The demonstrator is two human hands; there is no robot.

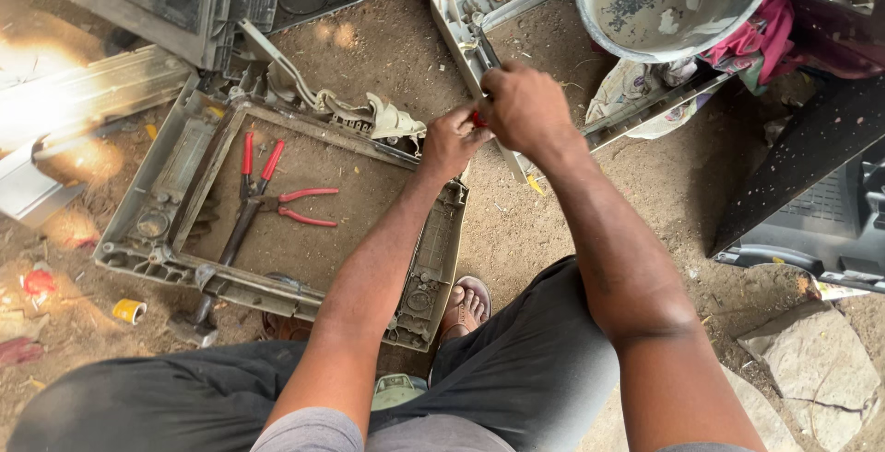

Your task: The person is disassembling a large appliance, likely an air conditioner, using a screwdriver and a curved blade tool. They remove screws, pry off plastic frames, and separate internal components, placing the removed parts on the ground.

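Hands meeting over the grey plastic frame's far right corner: we are pinching a small red piece between our left hand and right hand, both closed tight. Slipping could drop it into the dirt. Our fingers are hiding what it is.

Pliers lie inside the frame, left of both hands; a bucket sits behind them.

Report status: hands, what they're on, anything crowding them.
Left hand and right hand pinch a small red part. Grey plastic frame below; red-handled pliers lie apart.
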